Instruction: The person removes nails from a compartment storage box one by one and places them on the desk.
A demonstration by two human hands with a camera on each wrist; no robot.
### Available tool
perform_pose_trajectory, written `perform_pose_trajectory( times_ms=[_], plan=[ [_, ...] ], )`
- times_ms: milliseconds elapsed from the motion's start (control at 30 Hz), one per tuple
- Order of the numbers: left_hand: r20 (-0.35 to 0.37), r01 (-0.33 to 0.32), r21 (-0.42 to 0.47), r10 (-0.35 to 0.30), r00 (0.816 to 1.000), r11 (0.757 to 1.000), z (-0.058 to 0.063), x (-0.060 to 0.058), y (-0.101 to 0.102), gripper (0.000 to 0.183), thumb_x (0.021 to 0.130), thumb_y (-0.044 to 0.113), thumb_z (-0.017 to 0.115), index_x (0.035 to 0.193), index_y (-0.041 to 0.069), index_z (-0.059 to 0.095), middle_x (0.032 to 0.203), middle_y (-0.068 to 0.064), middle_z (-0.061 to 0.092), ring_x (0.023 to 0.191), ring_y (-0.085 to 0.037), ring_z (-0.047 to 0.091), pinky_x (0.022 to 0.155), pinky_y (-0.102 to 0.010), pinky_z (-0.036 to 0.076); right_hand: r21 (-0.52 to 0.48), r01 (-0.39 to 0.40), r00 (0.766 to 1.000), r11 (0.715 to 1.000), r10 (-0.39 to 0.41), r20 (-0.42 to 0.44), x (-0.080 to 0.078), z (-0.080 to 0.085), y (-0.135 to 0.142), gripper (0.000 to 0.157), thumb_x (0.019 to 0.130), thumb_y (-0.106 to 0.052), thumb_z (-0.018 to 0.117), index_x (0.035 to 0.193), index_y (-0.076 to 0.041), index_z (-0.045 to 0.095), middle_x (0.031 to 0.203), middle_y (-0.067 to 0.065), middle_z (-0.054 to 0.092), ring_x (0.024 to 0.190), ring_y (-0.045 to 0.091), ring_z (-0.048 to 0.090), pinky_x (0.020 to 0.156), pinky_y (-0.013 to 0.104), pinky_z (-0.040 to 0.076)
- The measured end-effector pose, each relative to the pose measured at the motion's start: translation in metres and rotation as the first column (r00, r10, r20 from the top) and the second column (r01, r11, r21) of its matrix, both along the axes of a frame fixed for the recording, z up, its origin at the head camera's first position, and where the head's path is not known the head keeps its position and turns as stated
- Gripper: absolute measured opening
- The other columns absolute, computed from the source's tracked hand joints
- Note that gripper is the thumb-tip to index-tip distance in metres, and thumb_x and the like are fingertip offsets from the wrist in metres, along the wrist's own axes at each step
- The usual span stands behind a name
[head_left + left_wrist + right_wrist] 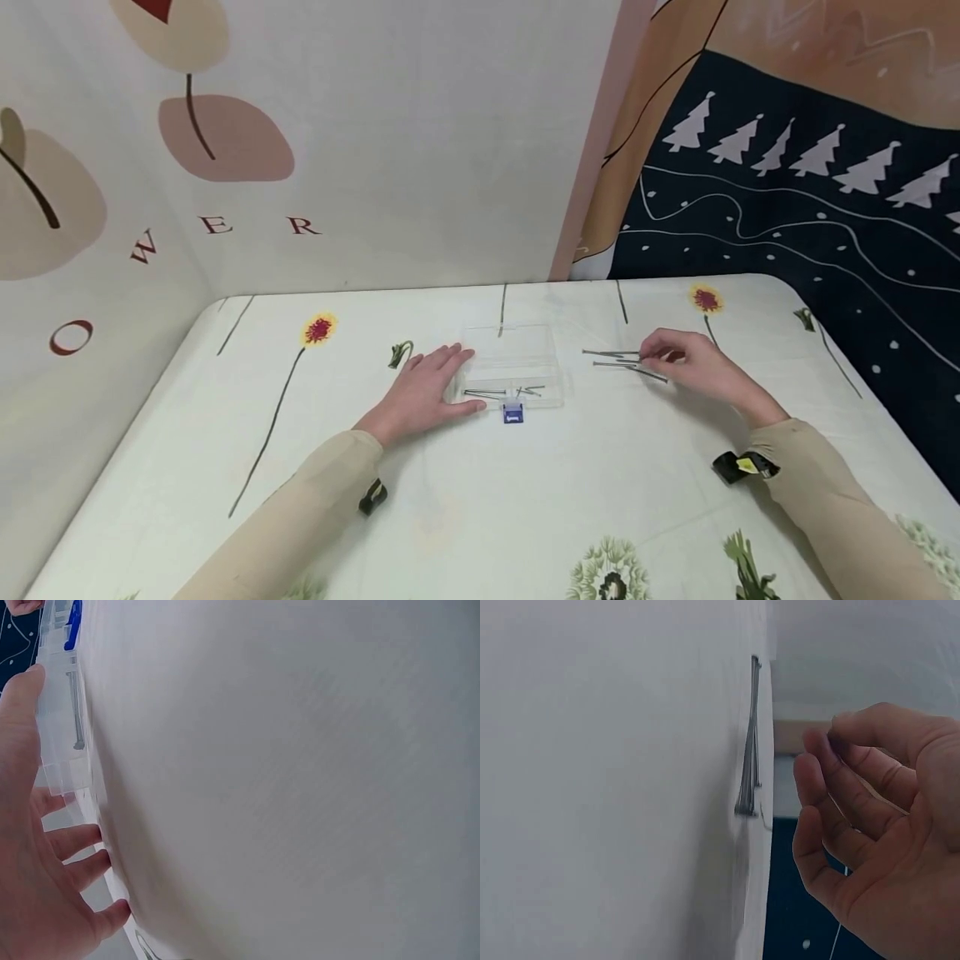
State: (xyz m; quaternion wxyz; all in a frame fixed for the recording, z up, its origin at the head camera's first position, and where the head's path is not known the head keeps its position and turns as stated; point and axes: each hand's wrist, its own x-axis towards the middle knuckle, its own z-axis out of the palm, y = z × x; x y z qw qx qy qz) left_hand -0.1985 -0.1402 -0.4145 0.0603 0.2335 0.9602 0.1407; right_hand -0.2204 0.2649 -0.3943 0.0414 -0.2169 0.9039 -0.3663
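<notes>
A clear plastic box with a blue latch lies with its lid folded back. Inside are a few long nails on the left and smaller ones on the right. My left hand rests at the box's left end, fingers extended, with its thumb against the front. To the right of the box, several long nails lie loosely grouped on the table. Just over them is my right hand; its thumb and fingertips come close together. No nail shows between them in the right wrist view.
A white flowered cloth covers the table. Behind it hangs a pale printed curtain, and at the right a dark cloth with trees. Both beige sleeves carry black wrist devices.
</notes>
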Motion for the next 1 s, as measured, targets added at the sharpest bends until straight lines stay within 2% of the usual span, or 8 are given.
perform_pose_trajectory(
  times_ms=[267,400,567,733,867,1000],
  plan=[
    [-0.001,0.000,-0.006,0.000,1.000,1.000,-0.002,0.000,-0.001,0.087,0.086,0.064,0.057,0.151,0.012,0.034,0.154,-0.015,0.029,0.141,-0.033,0.026,0.112,-0.056,0.018,-0.046,-0.114,0.993,0.992,0.114,-0.003,-0.001,-0.002,-0.028,0.008,0.090,-0.001,0.064,0.095,-0.006,0.068,0.093,0.000,0.067,0.087,0.013,0.059,0.075,0.027,0.049],
    [0.001,-0.002,-0.004,0.002,1.000,1.000,-0.001,0.001,-0.001,0.086,0.086,0.063,0.058,0.151,0.012,0.034,0.154,-0.015,0.029,0.141,-0.033,0.026,0.112,-0.056,0.018,-0.080,-0.157,0.988,0.984,0.157,-0.007,0.001,0.000,-0.044,0.009,0.090,0.001,0.064,0.095,-0.006,0.068,0.093,0.001,0.067,0.087,0.016,0.059,0.073,0.029,0.049],
    [-0.003,-0.002,0.002,0.002,1.000,1.000,0.000,0.001,0.000,0.086,0.085,0.062,0.060,0.150,0.011,0.036,0.154,-0.015,0.031,0.140,-0.033,0.027,0.111,-0.056,0.019,-0.080,-0.199,0.980,0.977,0.200,-0.001,0.003,0.000,-0.064,0.011,0.090,-0.001,0.064,0.100,-0.004,0.068,0.099,0.002,0.066,0.092,0.020,0.058,0.077,0.034,0.050],
    [-0.011,0.002,0.006,-0.002,1.000,1.000,-0.001,0.000,0.000,0.086,0.085,0.061,0.061,0.149,0.011,0.036,0.153,-0.015,0.032,0.140,-0.033,0.028,0.111,-0.056,0.020,-0.045,-0.252,0.967,0.967,0.251,-0.039,0.003,-0.003,-0.083,0.017,0.090,-0.004,0.066,0.106,-0.007,0.068,0.107,0.001,0.064,0.103,0.023,0.056,0.087,0.042,0.048],
    [-0.019,0.003,0.005,-0.003,1.000,1.000,-0.001,0.000,-0.001,0.086,0.084,0.061,0.063,0.149,0.011,0.037,0.152,-0.015,0.033,0.139,-0.033,0.029,0.110,-0.057,0.021,-0.026,-0.263,0.962,0.964,0.260,-0.080,0.004,-0.001,-0.096,0.017,0.088,-0.004,0.068,0.104,-0.009,0.070,0.118,0.006,0.061,0.117,0.029,0.046,0.097,0.050,0.039],
    [-0.023,0.004,0.004,-0.004,1.000,1.000,-0.002,-0.001,0.000,0.086,0.083,0.060,0.064,0.148,0.011,0.038,0.152,-0.016,0.034,0.139,-0.034,0.030,0.110,-0.057,0.022,-0.007,-0.275,0.957,0.962,0.273,-0.104,0.005,0.001,-0.108,0.017,0.087,-0.005,0.068,0.103,-0.008,0.071,0.126,0.012,0.055,0.124,0.033,0.038,0.100,0.053,0.034]
  ],
)
